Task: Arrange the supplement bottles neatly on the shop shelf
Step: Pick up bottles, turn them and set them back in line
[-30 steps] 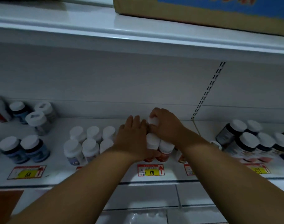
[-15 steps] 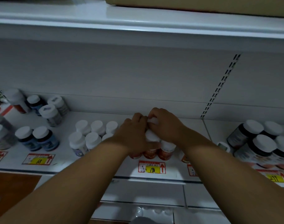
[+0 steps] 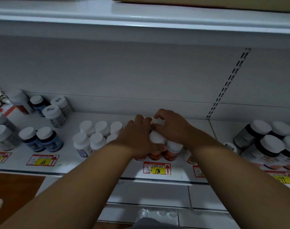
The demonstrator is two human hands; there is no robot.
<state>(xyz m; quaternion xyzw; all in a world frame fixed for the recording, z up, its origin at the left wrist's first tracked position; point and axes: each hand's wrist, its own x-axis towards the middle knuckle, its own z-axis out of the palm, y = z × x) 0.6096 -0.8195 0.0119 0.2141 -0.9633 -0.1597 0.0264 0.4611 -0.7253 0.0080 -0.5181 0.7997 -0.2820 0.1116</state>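
Both hands sit at frame centre over a tight cluster of red-label bottles [image 3: 172,150] w/ white caps, standing at the front of the white shelf [image 3: 98,116], just behind the price tag marked 198 [image 3: 157,168]. Left hand [image 3: 137,138] lies over the left side of the cluster, fingers fairly straight and pressed vs the bottles, palm covering the caps; grip looks relaxed, not wrapped round anything. Right hand [image 3: 171,128] is curled, grip closed round the white cap of a rear bottle [image 3: 158,121] in the same cluster, fingertips over its top. The two hands touch at the fingers.

Left of centre: six white-cap bottles [image 3: 96,134] in two neat rows, upright. Further left, two blue-label bottles [image 3: 42,139] side by side behind a tag marked 68 [image 3: 42,160]; more mixed bottles toward the far left edge, some tilted. Right edge of frame: dark bottles [image 3: 269,141] w/ white caps, grouped close. Upper shelf runs across the top of frame w/ a cardboard box [image 3: 203,1] on it
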